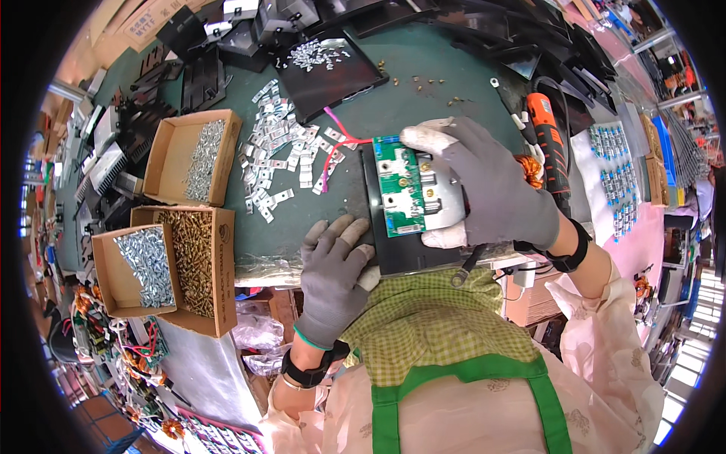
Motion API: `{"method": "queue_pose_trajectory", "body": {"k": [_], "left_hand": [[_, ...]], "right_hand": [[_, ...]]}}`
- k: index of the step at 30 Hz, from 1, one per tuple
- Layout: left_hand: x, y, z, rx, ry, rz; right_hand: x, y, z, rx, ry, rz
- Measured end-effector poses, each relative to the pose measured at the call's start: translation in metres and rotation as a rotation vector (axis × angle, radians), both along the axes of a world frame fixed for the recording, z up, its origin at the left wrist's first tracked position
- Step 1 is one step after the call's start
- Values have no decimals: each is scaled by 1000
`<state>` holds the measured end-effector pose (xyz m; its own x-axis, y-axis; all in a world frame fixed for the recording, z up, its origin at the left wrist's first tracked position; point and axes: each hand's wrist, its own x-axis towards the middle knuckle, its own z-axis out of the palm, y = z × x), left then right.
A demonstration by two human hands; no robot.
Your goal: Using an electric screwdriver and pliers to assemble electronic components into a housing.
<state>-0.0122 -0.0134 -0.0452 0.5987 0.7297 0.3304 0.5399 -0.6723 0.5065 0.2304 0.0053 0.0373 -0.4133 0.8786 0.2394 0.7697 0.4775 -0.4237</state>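
Observation:
My right hand (499, 181), in a grey glove with pale fingertips, grips a green circuit board (401, 185) by its far and near ends. A silvery metal part lies along the board's right side, partly under my palm. Red and pink wires (333, 155) run left from its far end. Beneath the board is a black plate (408, 256), close to the table's front edge. My left hand (336, 268), gloved too, rests on the table left of the plate. Its fingers are apart, with nothing in them, and the thumb is beside the plate's near left corner.
Cardboard boxes of small screws (224, 250) stand at the left. Small metal clips (276, 151) lie scattered beyond my left hand. Another black plate (333, 87) bears loose screws. An orange power screwdriver (546, 136) lies at the right. Black metal parts (249, 38) crowd the back.

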Motion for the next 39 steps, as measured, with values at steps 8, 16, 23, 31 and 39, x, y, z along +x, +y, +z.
{"method": "queue_pose_trajectory", "body": {"k": [8, 16, 23, 31, 39], "left_hand": [[2, -1, 3, 30, 11, -19], [-2, -4, 1, -8, -9, -9], [-10, -8, 3, -11, -63, -10], [-1, -15, -5, 17, -28, 85], [11, -27, -11, 25, 9, 175]], "right_hand": [[2, -1, 2, -49, -57, -12], [47, -57, 32, -104, 147, -194], [14, -92, -14, 4, -12, -49], [10, -108, -25, 3, -146, -134], [14, -106, -33, -112, -118, -204]]}}
